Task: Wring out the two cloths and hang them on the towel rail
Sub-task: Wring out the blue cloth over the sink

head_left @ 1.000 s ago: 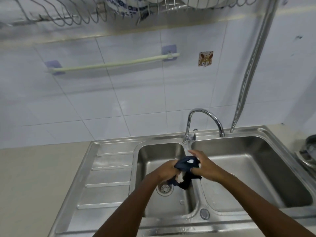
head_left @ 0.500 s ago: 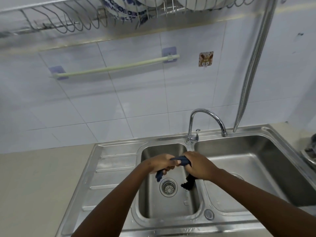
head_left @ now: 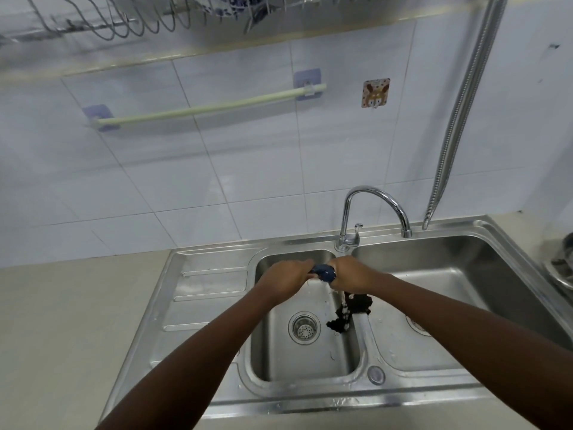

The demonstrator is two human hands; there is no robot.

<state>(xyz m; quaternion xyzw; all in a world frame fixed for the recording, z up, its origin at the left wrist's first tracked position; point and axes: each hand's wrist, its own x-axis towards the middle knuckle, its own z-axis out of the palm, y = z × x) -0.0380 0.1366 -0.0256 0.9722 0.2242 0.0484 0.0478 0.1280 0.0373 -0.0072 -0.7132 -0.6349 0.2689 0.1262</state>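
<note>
- Since half a second ago the short dark end below the left hand is gone from sight; the twisted blue cloth between the fists looks tighter and shorter.
- Both hands are closed around the cloth over the left basin of the sink; the right hand sits just beside the left.
- A dark tail hangs below the right wrist; whether it is a second cloth is unclear.
- The towel rail is bare.

Your left hand and right hand now grip the dark cloth twisted tighter into a short rope, its loose end hanging lower beneath your right wrist.
</note>
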